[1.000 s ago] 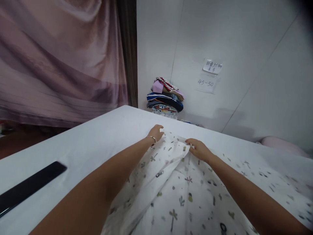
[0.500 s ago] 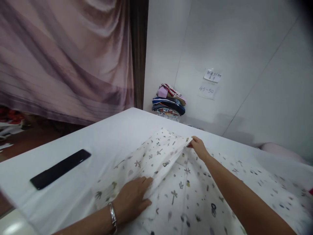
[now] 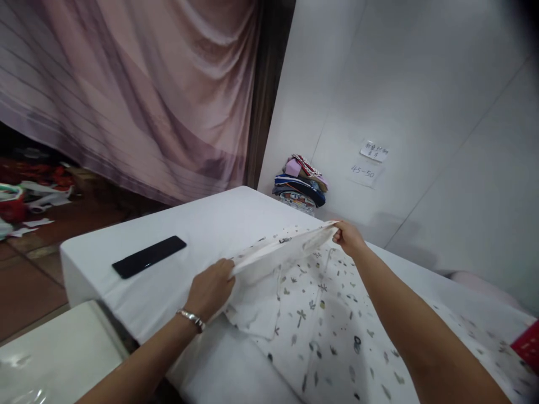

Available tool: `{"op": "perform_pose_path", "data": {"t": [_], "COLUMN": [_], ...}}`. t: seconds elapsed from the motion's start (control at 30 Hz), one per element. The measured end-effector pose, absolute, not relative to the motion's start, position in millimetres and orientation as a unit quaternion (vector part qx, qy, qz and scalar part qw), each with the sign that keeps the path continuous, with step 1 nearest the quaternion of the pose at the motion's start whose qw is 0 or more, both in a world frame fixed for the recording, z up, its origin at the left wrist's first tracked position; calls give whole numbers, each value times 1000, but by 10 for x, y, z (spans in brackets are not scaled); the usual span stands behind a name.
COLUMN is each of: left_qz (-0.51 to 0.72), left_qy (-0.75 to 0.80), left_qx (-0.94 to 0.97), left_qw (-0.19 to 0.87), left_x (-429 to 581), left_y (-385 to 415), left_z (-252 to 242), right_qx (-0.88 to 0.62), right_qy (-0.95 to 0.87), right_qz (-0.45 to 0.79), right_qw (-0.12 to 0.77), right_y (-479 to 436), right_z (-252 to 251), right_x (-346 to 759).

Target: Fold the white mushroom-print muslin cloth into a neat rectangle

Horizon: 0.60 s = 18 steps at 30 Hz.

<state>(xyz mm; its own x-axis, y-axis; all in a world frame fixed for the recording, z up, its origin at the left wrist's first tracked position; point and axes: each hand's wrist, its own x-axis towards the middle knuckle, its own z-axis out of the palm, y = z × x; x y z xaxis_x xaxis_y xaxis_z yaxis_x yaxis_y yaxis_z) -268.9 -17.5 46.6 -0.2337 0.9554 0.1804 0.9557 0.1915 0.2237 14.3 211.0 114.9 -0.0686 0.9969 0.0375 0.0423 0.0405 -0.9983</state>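
A white cloth printed with small palm trees and leaves [image 3: 332, 314] covers the right and near part of the white table [image 3: 227, 213]. Its near-left edge is lifted, and the plain underside shows between my hands. My left hand [image 3: 213, 287], with a silver bracelet at the wrist, is closed around the edge on the left. Farther off to the right, my right hand [image 3: 348, 238] pinches the same raised edge. The edge is stretched taut from one hand to the other. Part of the fabric behind it is hidden.
A black phone-like slab [image 3: 149, 257] lies on the table's left side. Folded fabrics [image 3: 300, 182] are stacked at the far corner by the wall. A pale padded surface [image 3: 63, 353] is at the lower left, and something red [image 3: 527, 343] at the right edge.
My left hand, flat on the cloth before, now grips its edge. Both hands have raised that edge, exposing the underside. The camera view has shifted, showing more floor at left.
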Motion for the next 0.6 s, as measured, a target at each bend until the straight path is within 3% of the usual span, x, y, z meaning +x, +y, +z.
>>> {"op": "perform_pose_path", "data": {"t": [0.17, 0.27, 0.5, 0.6], "left_qz": [-130, -154, -303, -348], "left_qy": [-746, -742, -633, -701], "left_qx": [-652, -652, -624, -566], "left_qw": [37, -3, -344, -260], "left_x": [-2692, -2691, -2983, -3110], "left_y": [-138, -161, -263, -211], "left_z": [384, 358, 566, 594], "right_qx": [-532, -540, -536, -531], "right_qy": [-499, -491, -501, -512], "right_qz": [498, 494, 485, 482], "right_qw": [469, 473, 476, 473], "right_y": [2080, 2059, 2081, 2146], "right_z": [936, 802, 821, 913], "right_x": [178, 182, 145, 69]}}
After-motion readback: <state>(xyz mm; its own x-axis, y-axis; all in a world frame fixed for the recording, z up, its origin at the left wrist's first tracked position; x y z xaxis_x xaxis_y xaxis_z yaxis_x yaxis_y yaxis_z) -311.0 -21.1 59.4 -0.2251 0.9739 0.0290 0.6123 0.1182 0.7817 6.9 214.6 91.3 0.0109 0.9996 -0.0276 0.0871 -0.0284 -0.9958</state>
